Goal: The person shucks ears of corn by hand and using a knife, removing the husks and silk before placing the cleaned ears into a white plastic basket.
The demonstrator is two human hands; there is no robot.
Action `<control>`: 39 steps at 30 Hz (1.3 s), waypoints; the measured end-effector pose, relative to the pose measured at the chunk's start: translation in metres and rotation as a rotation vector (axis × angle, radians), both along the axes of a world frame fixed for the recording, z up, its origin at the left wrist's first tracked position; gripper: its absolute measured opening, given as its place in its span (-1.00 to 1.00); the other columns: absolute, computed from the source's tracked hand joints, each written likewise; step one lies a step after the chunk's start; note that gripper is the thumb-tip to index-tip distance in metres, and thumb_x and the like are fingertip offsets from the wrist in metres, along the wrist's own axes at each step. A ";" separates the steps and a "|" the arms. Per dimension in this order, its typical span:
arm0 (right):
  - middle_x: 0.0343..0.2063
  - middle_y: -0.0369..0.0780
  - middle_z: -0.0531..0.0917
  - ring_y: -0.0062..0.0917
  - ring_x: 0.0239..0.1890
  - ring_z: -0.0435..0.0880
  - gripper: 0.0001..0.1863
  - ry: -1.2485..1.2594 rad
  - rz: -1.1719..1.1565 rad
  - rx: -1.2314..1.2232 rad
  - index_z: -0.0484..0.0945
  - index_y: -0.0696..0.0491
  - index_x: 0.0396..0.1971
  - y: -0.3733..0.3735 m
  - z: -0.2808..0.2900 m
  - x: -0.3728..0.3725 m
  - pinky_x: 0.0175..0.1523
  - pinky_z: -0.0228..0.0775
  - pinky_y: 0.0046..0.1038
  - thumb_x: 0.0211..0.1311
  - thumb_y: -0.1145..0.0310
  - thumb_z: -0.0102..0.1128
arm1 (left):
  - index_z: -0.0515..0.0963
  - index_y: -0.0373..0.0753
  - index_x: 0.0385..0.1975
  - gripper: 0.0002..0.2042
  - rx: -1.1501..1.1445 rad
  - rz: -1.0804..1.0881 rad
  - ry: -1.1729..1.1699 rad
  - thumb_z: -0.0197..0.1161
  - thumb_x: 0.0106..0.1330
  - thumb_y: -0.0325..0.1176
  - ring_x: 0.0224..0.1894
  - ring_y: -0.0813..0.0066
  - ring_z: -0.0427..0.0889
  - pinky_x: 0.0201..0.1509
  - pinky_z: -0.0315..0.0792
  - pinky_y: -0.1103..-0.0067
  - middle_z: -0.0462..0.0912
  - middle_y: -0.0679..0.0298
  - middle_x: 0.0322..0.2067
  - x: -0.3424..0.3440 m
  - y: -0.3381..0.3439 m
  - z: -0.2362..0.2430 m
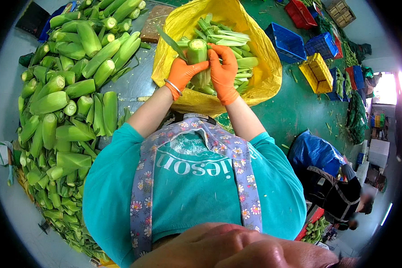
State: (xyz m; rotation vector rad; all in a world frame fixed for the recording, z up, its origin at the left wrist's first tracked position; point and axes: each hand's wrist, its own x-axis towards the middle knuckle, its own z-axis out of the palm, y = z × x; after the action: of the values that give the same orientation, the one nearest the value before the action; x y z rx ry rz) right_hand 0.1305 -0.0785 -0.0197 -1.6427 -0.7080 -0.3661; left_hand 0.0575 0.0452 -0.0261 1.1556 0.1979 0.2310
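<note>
An ear of corn (197,54) in its green husk stands upright between my two orange-gloved hands, its cut end facing up. My left hand (185,73) is closed around its left side, and a long loose husk leaf (170,43) sticks out beyond it to the upper left. On the other side, my right hand (224,73) is closed, with thumb and fingers pinching the ear's right edge. Both hands are over the open mouth of a yellow sack (265,71). Stripped green husks (230,36) lie inside it.
Corn ears in husk (53,103) are heaped high on my left, on a metal table (131,82). A pale handle (144,98) lies near the table's edge. Blue (285,42), yellow (316,73) and red crates (300,14) stand to the right. A person (332,192) is at the lower right.
</note>
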 end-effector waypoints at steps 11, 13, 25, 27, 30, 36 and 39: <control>-0.25 -0.20 0.65 -0.57 -0.21 0.53 -0.68 0.733 0.131 0.179 0.55 0.23 -0.07 -0.022 -0.012 0.020 -0.06 0.40 -0.48 0.38 0.27 0.13 | 0.40 -0.29 0.23 -0.36 0.013 -0.174 -0.070 0.50 0.15 -0.30 0.12 0.48 0.49 0.22 0.37 0.51 0.53 0.26 0.10 -0.012 -0.003 -0.006; -0.25 -0.23 0.66 -0.59 -0.21 0.54 -0.70 0.347 0.054 0.061 0.56 0.20 -0.08 -0.014 -0.025 0.007 -0.08 0.40 -0.47 0.37 0.27 0.14 | 0.38 -0.29 0.24 -0.35 -0.005 -0.194 -0.078 0.50 0.16 -0.28 0.12 0.49 0.49 0.22 0.37 0.51 0.53 0.26 0.09 -0.009 0.000 -0.009; -0.44 -0.29 0.63 -0.61 -0.40 0.46 -0.72 0.544 -0.037 0.161 0.58 0.20 -0.29 -0.026 0.006 -0.011 -0.28 0.36 -0.45 0.35 0.23 0.20 | 0.35 -0.33 0.21 -0.43 0.601 0.208 -0.088 0.38 0.29 -0.22 0.03 0.45 0.53 0.15 0.42 0.47 0.58 0.24 0.00 -0.012 -0.024 -0.031; -0.44 -0.29 0.63 -0.60 -0.39 0.48 -0.71 0.374 -0.060 -0.011 0.59 0.20 -0.28 -0.032 0.003 -0.009 -0.26 0.37 -0.45 0.35 0.22 0.22 | 0.40 -0.33 0.16 -0.45 0.442 0.101 -0.102 0.44 0.22 -0.26 0.01 0.44 0.56 0.11 0.45 0.45 0.60 0.22 -0.01 -0.012 -0.023 -0.020; -0.43 -0.28 0.66 -0.59 -0.37 0.53 -0.69 0.330 -0.046 -0.075 0.60 0.19 -0.24 -0.041 0.027 0.002 -0.22 0.40 -0.46 0.34 0.19 0.25 | 0.40 -0.33 0.17 -0.36 0.225 -0.035 -0.018 0.53 0.09 -0.32 0.05 0.38 0.59 0.16 0.45 0.46 0.59 0.15 0.04 -0.016 -0.010 -0.018; -0.29 -0.21 0.73 -0.55 -0.27 0.65 -0.57 0.531 -0.093 0.132 0.63 0.14 -0.07 -0.069 0.021 0.060 -0.13 0.45 -0.47 0.36 0.05 0.18 | 0.26 -0.34 0.32 -0.43 -0.208 -0.275 -0.086 0.16 0.35 -0.26 0.25 0.34 0.44 0.36 0.29 0.38 0.48 0.13 0.18 -0.025 0.013 0.001; -0.24 -0.13 0.72 -0.38 -0.23 0.68 -0.56 0.453 -0.170 -0.054 0.61 0.12 -0.03 -0.072 0.011 0.084 -0.06 0.46 -0.37 0.34 0.06 0.18 | 0.25 -0.32 0.34 -0.43 -0.651 -0.417 -0.186 0.14 0.37 -0.24 0.22 0.33 0.47 0.34 0.31 0.39 0.48 0.14 0.17 -0.021 0.011 0.001</control>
State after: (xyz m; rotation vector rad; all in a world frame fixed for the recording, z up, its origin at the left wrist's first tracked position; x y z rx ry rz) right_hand 0.2147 -0.1509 -0.0092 -1.7607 -0.2402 -0.0865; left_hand 0.0365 0.0563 -0.0250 0.5028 -0.1313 -0.0972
